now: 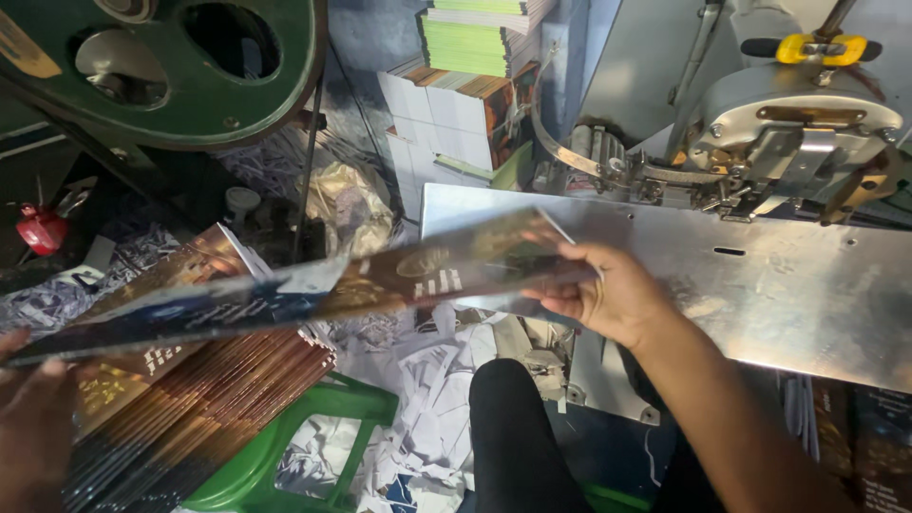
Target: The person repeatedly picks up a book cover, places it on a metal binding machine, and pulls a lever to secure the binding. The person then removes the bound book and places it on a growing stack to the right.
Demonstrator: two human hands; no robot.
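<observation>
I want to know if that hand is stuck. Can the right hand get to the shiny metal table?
Probably yes. The right hand already hangs just over the near edge of the metal table, with nothing between them. It is busy, though, gripping one end of a long printed cover.

My right hand (608, 294) reaches in from the lower right, forearm bare, wrist bent slightly back, fingers curled and pinched closed with the thumb on top. My left hand (33, 427) sits low at the frame's left edge, blurred; its grip is unreadable.
</observation>
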